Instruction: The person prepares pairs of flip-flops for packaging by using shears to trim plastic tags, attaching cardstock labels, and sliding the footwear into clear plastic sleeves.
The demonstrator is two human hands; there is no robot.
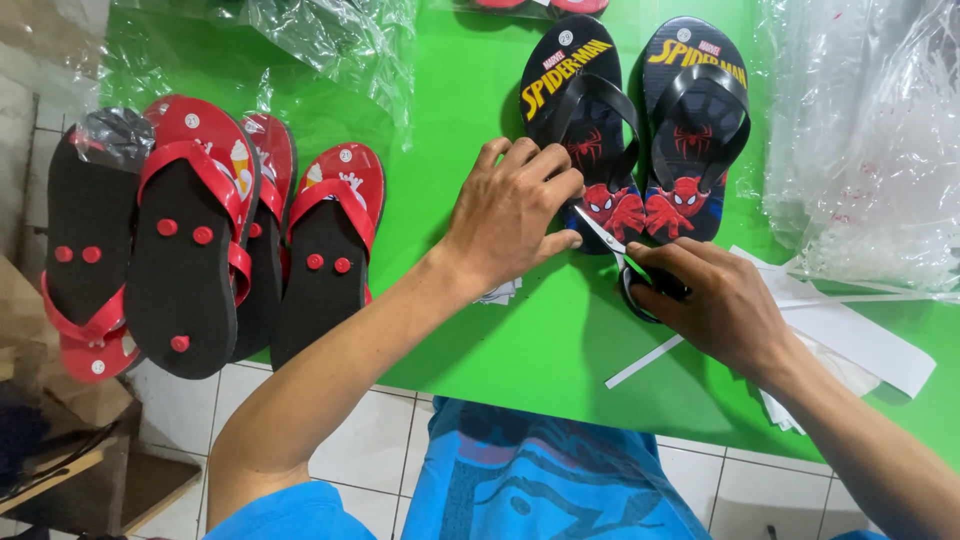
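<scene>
Now | right hand grip: grasping scissors | left hand grip: released, flat on dark sandal

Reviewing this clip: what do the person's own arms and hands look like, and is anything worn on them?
Both arms are bare from the short blue sleeves down. The left hand and right hand wear no gloves; no rings, watch or bracelet show. The fingers are uncovered, with short nails. The blue sleeves match the blue patterned shirt.

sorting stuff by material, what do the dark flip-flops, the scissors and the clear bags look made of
Dark printed flip-flops: likely foam rubber, matte soles with glossier black straps. Small scissors in the right hand: bright shiny blades, so probably steel; dark handles, perhaps plastic. Clear crinkled bags: thin plastic film, see-through with shiny creases.
</scene>
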